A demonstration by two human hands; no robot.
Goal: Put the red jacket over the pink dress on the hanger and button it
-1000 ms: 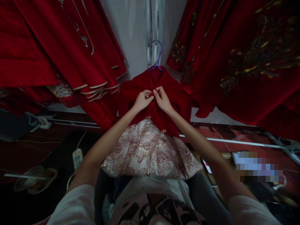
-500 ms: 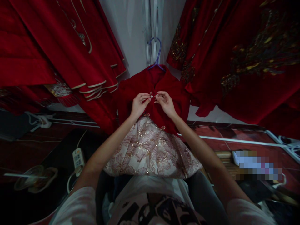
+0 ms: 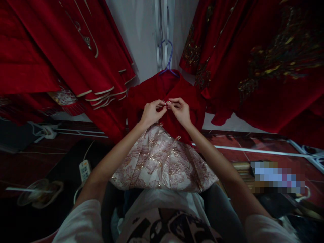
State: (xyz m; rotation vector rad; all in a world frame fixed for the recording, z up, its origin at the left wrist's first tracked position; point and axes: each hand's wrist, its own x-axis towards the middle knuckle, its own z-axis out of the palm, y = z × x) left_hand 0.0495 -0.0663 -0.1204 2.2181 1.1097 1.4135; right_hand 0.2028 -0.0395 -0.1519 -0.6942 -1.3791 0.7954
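A small red dress [image 3: 192,98] with a pale patterned skirt [image 3: 162,162] hangs on a purple hanger [image 3: 169,57] against the white wall. My left hand [image 3: 151,113] and my right hand [image 3: 180,110] meet at the chest of the red bodice. Both pinch the fabric edges at a small pearl-like button [image 3: 167,102] between their fingertips. Two more buttons show lower on the bodice, one [image 3: 160,124] under my left wrist and one [image 3: 178,137] near the hem.
Large red garments hang on both sides, at the left [image 3: 50,54] and at the right [image 3: 265,60]. A white power strip [image 3: 84,169] with its cord lies on the dark floor at the left. A sandal [image 3: 37,195] rests lower left.
My hands dropped slightly from the collar area to the button, parted a little, then closed together on it again. The dress has stayed on its hanger.
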